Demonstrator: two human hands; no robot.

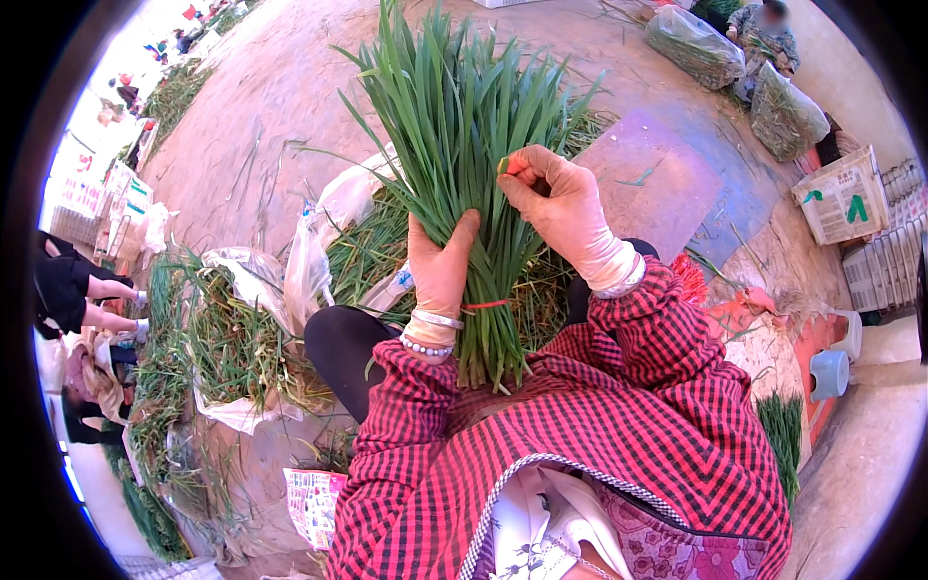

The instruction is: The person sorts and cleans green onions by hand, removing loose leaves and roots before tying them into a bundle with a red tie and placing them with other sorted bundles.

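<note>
A large bunch of green chives (pixel 464 135) stands upright over my lap, leaves fanned out at the top. Near its stem ends a red band (pixel 486 305) circles it. My left hand (pixel 441 266) is wrapped round the bunch above that band, thumb across the front. To the right of the leaves my right hand (pixel 563 201) is raised, its thumb and fingers pinched on a small red and green thing (pixel 515 166). What that thing is, I cannot make out. It is close to the leaves; whether it touches them is unclear.
Loose chives (pixel 242 348) lie heaped on white plastic sheeting to the left. White crates (pixel 843 198) and filled plastic bags (pixel 696 46) stand at the right, near a seated person (pixel 768 39). A blue stool (pixel 828 374) is at the right; another person's legs (pixel 106 300) show at the left.
</note>
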